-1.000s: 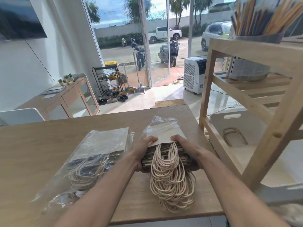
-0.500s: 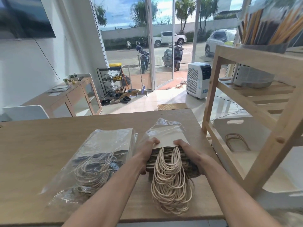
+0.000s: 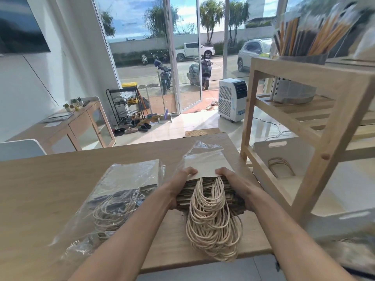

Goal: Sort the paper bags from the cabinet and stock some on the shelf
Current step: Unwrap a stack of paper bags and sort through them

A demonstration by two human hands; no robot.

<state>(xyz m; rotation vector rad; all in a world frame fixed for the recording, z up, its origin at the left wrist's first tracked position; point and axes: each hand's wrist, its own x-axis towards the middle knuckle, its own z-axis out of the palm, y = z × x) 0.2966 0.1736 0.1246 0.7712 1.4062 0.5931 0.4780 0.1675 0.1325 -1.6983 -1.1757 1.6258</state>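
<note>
Grips, left grip (image 3: 178, 188) and right grip (image 3: 236, 184), clasp a stack of brown paper bags (image 3: 206, 190), far end inside a clear plastic sleeve (image 3: 203, 152), cream twine handles (image 3: 213, 228) reaching the wooden counter's (image 3: 50, 189) near edge. Second sleeved bundle (image 3: 123, 189) lies left; wooden shelf (image 3: 316, 110) right.

bright daylight pours in through the glass doors (image 3: 182, 57) ahead, and the sky and street beyond are nearly washed out. the tiled floor (image 3: 203, 122) near them shines with pale glare. the wall (image 3: 30, 88) at left lies in cool bluish shade. the desk (image 3: 40, 189) is lit evenly, with soft shadows only. the clear wrap (image 3: 129, 179) throws white glints. the bags (image 3: 207, 169) at centre are sharp; the sticks (image 3: 304, 33) at top right and the bottom right corner are smeared. the wide lens bends the shelf (image 3: 304, 72) posts and door frames outward at the edges.
</note>
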